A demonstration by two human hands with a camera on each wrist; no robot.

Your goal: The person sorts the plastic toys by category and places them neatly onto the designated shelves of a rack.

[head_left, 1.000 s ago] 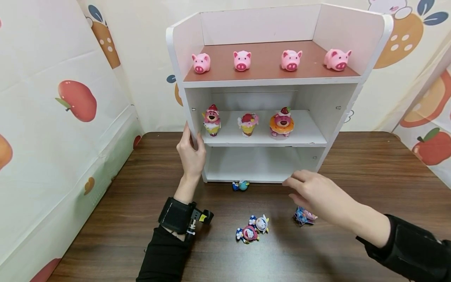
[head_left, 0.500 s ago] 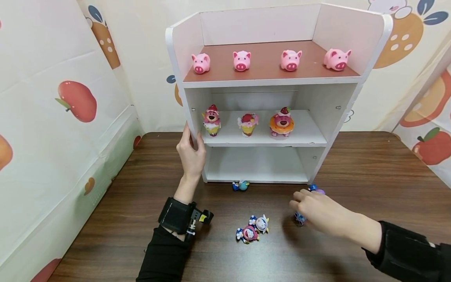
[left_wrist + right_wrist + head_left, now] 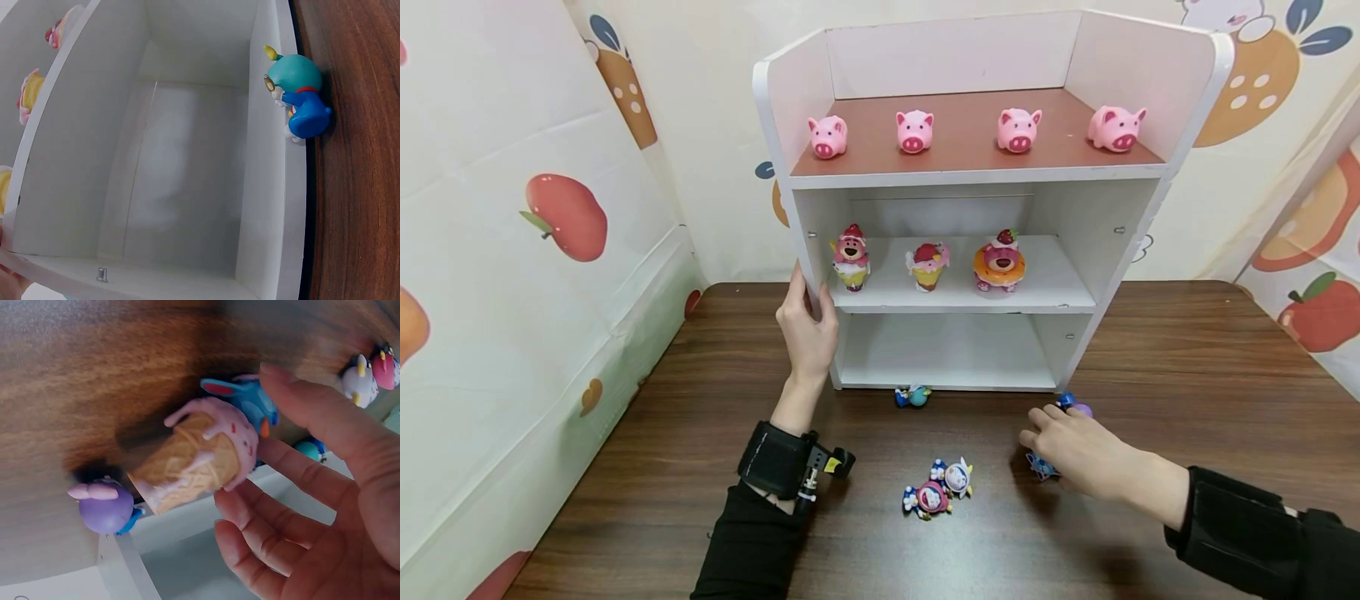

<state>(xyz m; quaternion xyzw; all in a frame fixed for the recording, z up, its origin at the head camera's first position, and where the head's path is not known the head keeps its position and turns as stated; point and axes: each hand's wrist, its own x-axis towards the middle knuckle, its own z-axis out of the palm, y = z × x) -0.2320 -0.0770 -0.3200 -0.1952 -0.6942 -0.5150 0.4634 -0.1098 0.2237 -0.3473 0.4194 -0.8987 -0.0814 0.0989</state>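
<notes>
My left hand holds the left side panel of the white shelf unit. Over the table, my right hand pinches an ice-cream-cone figurine by its blue long-eared end, thumb on one side and fingertips on the other. In the head view the hand covers most of it, and only the blue end shows. A purple-headed figurine lies by the shelf's right front corner. A teal and blue figurine rests against the bottom front edge. Two small figurines, one white and one pink, lie together nearer me.
On the brown top shelf several pink pigs stand in a row. The middle shelf bears a bear on a cupcake, an ice-cream cup and a bear with an orange ring. Printed cloth walls surround the wooden table.
My right hand has come back from the shelf's lower right front to the ice-cream-cone figurine, uncovering the purple-headed figurine. My left hand has stayed on the side panel.
</notes>
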